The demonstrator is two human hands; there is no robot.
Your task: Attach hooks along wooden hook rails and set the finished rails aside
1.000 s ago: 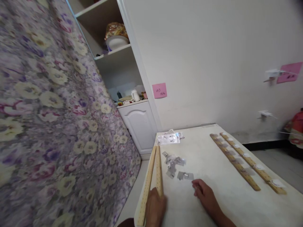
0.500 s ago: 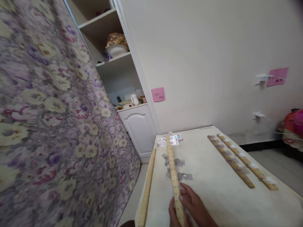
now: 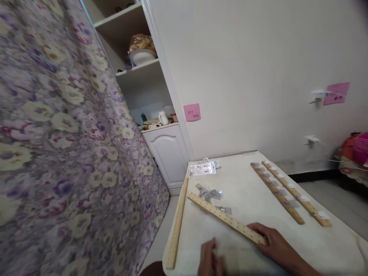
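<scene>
My right hand (image 3: 271, 243) grips the near end of a perforated wooden strip (image 3: 224, 217) that lies slantwise across the white table (image 3: 250, 184), its far end pointing left. My left hand (image 3: 208, 258) rests on the table near its front edge, fingers curled, with nothing visible in it. A second wooden strip (image 3: 176, 224) lies along the table's left edge. Small clear plastic hooks (image 3: 209, 193) are scattered just beyond the slanted strip.
Two wooden strips with white hooks (image 3: 287, 191) lie on the table's right side. A clear packet (image 3: 202, 168) sits at the far edge. A floral mattress (image 3: 63, 145) leans on the left beside a white cupboard (image 3: 166, 149). Pink notes (image 3: 192, 112) are stuck on the wall.
The strip was lifted from beside the left-edge strip, passed to my right hand and swung round clockwise; it now lies slantwise. My left hand has let go of it.
</scene>
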